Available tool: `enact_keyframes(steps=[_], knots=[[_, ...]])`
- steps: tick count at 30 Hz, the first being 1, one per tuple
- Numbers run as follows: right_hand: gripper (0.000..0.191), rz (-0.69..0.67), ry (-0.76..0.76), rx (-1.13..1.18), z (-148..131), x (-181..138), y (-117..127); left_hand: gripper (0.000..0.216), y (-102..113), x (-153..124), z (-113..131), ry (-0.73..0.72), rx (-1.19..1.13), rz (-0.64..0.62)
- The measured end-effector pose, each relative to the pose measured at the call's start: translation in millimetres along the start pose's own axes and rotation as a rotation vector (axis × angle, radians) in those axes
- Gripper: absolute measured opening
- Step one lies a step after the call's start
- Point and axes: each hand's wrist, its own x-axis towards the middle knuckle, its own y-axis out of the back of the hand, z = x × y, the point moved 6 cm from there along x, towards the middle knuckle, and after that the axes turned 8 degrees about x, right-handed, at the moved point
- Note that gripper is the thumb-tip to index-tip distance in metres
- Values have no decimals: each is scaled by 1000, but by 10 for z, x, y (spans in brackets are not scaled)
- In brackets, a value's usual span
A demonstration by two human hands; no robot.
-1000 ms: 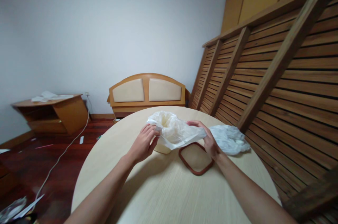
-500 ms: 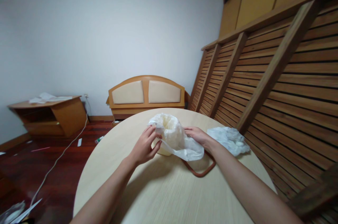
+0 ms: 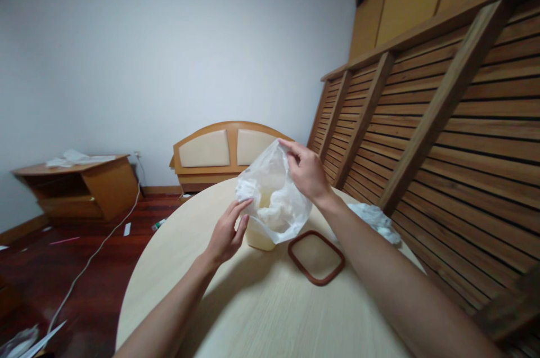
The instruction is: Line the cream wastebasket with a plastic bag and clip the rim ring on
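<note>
A thin white plastic bag [image 3: 270,170] is spread over the mouth of a cream bin [image 3: 260,241] standing on the round table. Its upper edge is pinched by my right hand [image 3: 306,170], which lifts it above the bin's right side. My left hand [image 3: 228,234] grips the bag at the left of the bin, its fingertips on the bunched plastic. Most of the bin is hidden by the bag. A brown ring frame with rounded corners [image 3: 316,281] lies flat on the table, to the right of the bin.
Crumpled pale plastic bags [image 3: 375,220] lie at the right edge of the round table [image 3: 270,313], partly behind my right forearm. A slatted wooden panel [image 3: 455,167] leans close on the right. A headboard [image 3: 205,150] stands beyond the table, a low cabinet [image 3: 109,184] at left.
My right hand has risen from beside the bin, pulling the bag's edge up and opening it out. The brown ring frame is now uncovered. My left hand has shifted slightly left.
</note>
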Motion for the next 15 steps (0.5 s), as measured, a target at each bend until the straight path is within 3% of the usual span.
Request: enact_keyframes(steps=[4, 7, 12, 15], knots=[[37, -42, 270, -39, -666, -176, 82, 34, 123, 48, -85, 162, -68, 151], [25, -9, 357, -28, -816, -418, 239, 38, 237, 41, -280, 399, -147, 294], [25, 213, 438, -99, -520, -866, 539, 48, 325, -29, -611, 675, -319, 477], [33, 418, 353, -163, -197, -1115, 743, 72, 294, -32, -698, 748, -393, 442]])
